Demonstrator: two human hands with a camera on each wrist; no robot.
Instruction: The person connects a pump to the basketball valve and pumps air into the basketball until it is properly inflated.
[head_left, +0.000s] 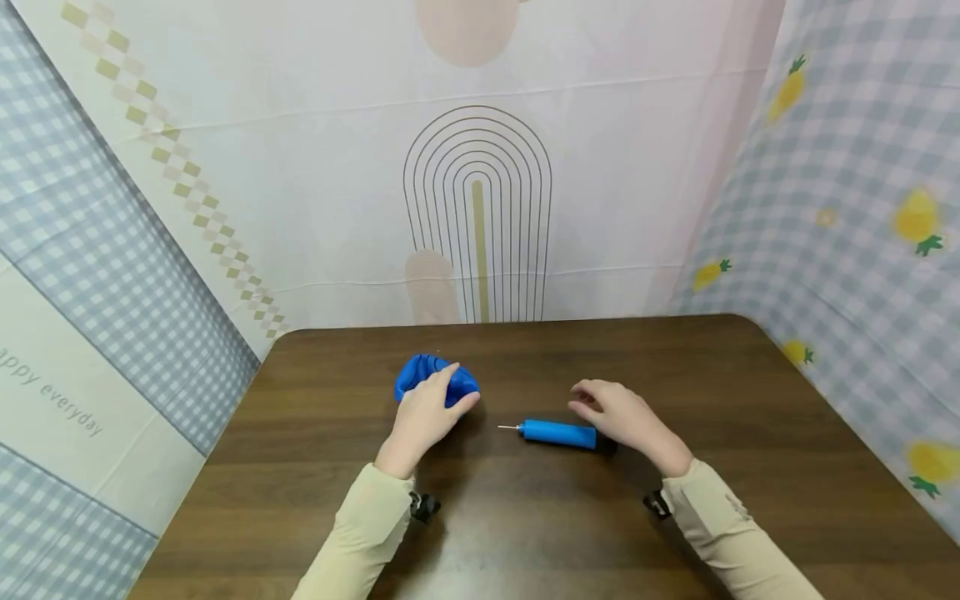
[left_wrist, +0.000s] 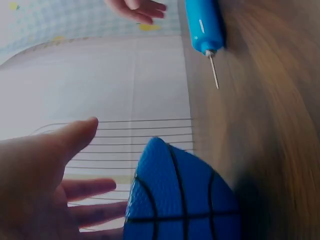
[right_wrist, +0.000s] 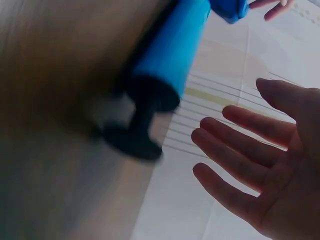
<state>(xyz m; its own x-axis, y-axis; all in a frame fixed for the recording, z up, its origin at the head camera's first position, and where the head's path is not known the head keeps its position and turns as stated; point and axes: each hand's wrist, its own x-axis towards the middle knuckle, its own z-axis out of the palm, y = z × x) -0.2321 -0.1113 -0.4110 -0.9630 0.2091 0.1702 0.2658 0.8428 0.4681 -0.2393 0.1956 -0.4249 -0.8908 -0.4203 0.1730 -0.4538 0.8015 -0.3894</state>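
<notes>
A crumpled, deflated blue ball (head_left: 417, 372) with black basketball seams lies on the table, left of the middle. My left hand (head_left: 426, 414) is over its near side, thumb apart from the fingers; in the left wrist view the fingers reach beside the ball (left_wrist: 182, 195), and whether they touch it is unclear. To the right lies a blue hand pump (head_left: 558, 433), its thin metal needle (head_left: 507, 427) pointing left. Its black T-shaped handle (right_wrist: 132, 142) shows in the right wrist view. My right hand (head_left: 618, 412) hovers by the handle end, fingers loosely bent, holding nothing.
The brown wooden table (head_left: 480, 533) has rounded far corners. Behind it hangs a pale cloth (head_left: 337, 208) with line arches, and checked cloths (head_left: 847, 275) hang at both sides. Black wrist straps (head_left: 425, 506) sit at both sleeve cuffs.
</notes>
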